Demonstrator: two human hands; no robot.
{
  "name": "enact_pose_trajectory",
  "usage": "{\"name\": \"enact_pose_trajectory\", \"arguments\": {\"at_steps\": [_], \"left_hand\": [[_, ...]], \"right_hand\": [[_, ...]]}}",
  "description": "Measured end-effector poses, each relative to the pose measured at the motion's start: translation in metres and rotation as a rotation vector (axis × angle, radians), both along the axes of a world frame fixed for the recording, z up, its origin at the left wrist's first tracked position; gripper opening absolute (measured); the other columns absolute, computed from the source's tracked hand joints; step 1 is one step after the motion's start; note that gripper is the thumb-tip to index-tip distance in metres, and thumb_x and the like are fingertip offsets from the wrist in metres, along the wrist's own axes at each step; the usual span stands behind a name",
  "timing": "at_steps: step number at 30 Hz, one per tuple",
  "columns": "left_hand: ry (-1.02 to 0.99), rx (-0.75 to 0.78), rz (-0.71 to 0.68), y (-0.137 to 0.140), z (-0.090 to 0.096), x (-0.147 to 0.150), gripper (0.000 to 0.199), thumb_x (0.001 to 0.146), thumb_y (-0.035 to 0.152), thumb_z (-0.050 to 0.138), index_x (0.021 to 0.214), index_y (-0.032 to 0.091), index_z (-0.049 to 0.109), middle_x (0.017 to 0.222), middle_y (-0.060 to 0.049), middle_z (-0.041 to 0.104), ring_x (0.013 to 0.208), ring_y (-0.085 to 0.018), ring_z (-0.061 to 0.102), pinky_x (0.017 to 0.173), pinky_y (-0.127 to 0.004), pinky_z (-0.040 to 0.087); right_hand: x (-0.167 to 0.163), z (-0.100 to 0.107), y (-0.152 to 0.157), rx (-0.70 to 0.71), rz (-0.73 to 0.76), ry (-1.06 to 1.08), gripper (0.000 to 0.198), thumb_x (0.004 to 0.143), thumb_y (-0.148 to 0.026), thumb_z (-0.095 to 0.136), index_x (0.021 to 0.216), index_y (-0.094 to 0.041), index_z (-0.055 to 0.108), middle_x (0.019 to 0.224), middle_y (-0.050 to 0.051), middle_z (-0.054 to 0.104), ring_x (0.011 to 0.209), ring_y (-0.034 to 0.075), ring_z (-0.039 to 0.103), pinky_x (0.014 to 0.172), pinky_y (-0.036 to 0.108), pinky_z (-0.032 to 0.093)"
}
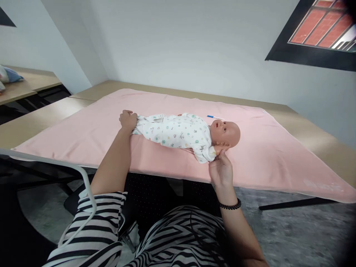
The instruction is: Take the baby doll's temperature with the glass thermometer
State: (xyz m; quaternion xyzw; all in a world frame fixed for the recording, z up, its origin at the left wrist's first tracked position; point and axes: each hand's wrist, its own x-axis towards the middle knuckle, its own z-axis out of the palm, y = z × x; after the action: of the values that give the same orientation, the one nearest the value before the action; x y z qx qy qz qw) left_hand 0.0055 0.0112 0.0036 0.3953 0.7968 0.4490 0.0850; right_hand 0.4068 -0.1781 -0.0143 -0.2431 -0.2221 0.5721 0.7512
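A baby doll (226, 133) lies on its back on a pink cloth (167, 163), its bare head to the right. It is dressed in a white printed sleepsuit (178, 131) with small green and grey figures. My left hand (128, 120) is closed on the leg end of the sleepsuit at the left; the doll's feet cannot be seen. By the near edge, my right hand (221, 170) is turned palm up, with its thumb and fingers around the doll's small hand (221, 149), just below the head.
Behind the doll's head lies a thin white stick with a blue end (210, 116). The cloth covers most of a wooden table (294, 115) along a white wall. A white curved tube (83, 174) passes close to my left arm. Another table (41, 76) stands at far left.
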Motion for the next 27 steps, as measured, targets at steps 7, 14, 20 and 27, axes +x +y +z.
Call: {"name": "enact_pose_trajectory", "arguments": {"at_steps": [7,14,20,27], "left_hand": [[-0.009,0.000,-0.001,-0.0008,0.0002,0.0001,0.022,0.082,0.022,0.058,0.105,0.020,0.056,0.130,-0.018,0.059,0.131,-0.038,0.050,0.114,-0.053,0.038],[-0.010,0.009,0.000,-0.0005,-0.0005,-0.0004,0.023,0.081,0.021,0.059,0.104,0.021,0.056,0.128,-0.017,0.059,0.131,-0.037,0.050,0.114,-0.053,0.039],[-0.018,0.009,-0.004,-0.0010,-0.0010,-0.0003,0.023,0.081,0.022,0.060,0.104,0.021,0.056,0.129,-0.017,0.059,0.131,-0.038,0.050,0.113,-0.054,0.039],[-0.007,0.014,0.002,0.0006,-0.0007,-0.0012,0.024,0.079,0.023,0.061,0.103,0.021,0.056,0.127,-0.017,0.060,0.130,-0.038,0.051,0.114,-0.054,0.038]], "right_hand": [[0.0013,0.0031,-0.0006,0.015,0.042,0.008,0.019,0.091,-0.032,0.069,0.107,-0.021,0.074,0.114,0.004,0.076,0.118,0.018,0.065,0.116,0.042,0.042],[0.0032,0.0015,0.0010,0.001,0.030,-0.012,0.014,0.089,-0.030,0.071,0.101,-0.024,0.073,0.111,0.002,0.076,0.118,0.017,0.064,0.115,0.043,0.043],[0.0039,0.0018,0.0020,-0.005,0.036,-0.035,0.017,0.090,-0.032,0.070,0.105,-0.024,0.074,0.113,0.003,0.076,0.120,0.017,0.064,0.115,0.043,0.043],[0.0039,0.0013,0.0036,-0.003,0.054,-0.007,0.020,0.091,-0.032,0.070,0.109,-0.024,0.073,0.116,0.002,0.076,0.118,0.016,0.065,0.116,0.043,0.043]]}}
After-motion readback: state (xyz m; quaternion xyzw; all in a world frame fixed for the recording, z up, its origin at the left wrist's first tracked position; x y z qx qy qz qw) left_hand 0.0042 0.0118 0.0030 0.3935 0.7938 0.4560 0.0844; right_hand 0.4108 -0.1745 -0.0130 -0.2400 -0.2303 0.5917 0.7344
